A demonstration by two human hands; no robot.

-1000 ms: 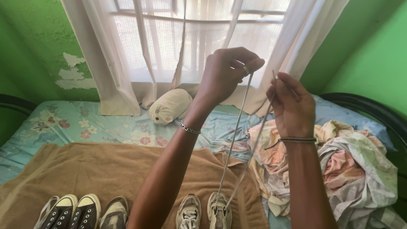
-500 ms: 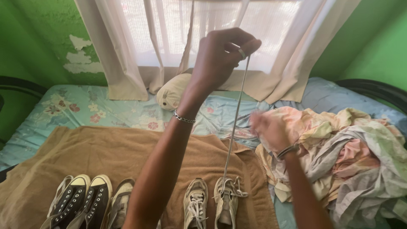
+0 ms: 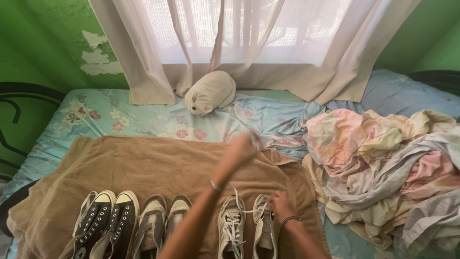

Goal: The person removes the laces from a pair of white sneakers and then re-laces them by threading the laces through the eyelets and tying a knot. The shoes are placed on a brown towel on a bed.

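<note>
1. A brown towel is spread across a bed covered with a floral sheet, and three pairs of shoes are lined up along its near edge.
2. The right hand is placed on the right-hand white sneaker, its fingers curled at the top of the shoe; exactly what is gripped there cannot be told.
3. The left hand is raised above the towel and is blurred; the fingers appear closed, seemingly on the white shoelace, though the grip cannot be made out clearly.
4. The shoelace is seen running from the right sneaker upward and leftward toward the left arm, passing over the gap between the two white shoes.
5. The left-hand white sneaker is set just beside its partner, laces intact.
6. Further left, a worn grey pair and a black-and-white canvas pair are lined up.
7. A heap of crumpled cloth is piled at the right of the towel.
8. A cream stuffed toy is laid beneath the sheer curtain.
</note>
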